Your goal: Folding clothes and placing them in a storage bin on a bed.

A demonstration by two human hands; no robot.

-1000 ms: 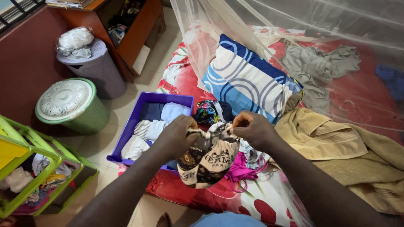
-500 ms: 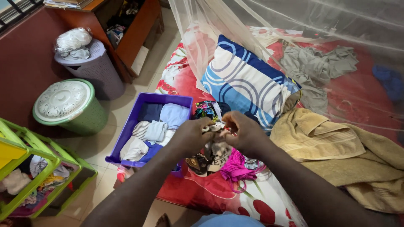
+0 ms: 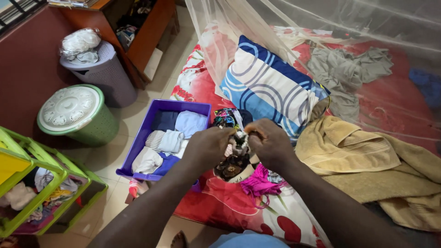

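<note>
Both hands bunched tight on it: left hand [image 3: 209,148] and right hand [image 3: 268,143] grip a patterned cloth [image 3: 233,164], perhaps a small garment. Purple basket [image 3: 146,133] sits just left.

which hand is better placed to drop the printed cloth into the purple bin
Left, probably. The left hand grips the printed cloth on the side next to the purple bin; the right hand holds the far side, nearer the tan towel.
</note>
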